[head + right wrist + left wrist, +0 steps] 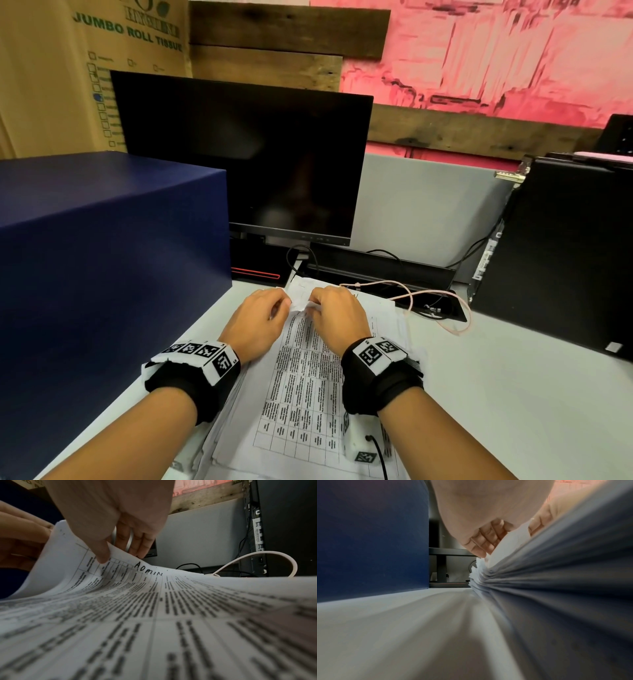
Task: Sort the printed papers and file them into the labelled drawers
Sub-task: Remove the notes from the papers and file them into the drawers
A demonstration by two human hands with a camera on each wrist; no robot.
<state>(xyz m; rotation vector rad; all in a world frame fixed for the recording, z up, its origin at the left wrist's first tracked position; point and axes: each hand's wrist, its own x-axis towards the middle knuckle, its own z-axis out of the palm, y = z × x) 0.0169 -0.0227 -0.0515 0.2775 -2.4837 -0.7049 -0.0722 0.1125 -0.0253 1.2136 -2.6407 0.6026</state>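
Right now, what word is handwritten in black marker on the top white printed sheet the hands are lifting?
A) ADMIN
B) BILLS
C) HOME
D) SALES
A: the right wrist view shows "ADMIN" written by hand on the top white printed sheet, just beside where the right hand pinches its raised far edge, while the left hand holds the same edge.
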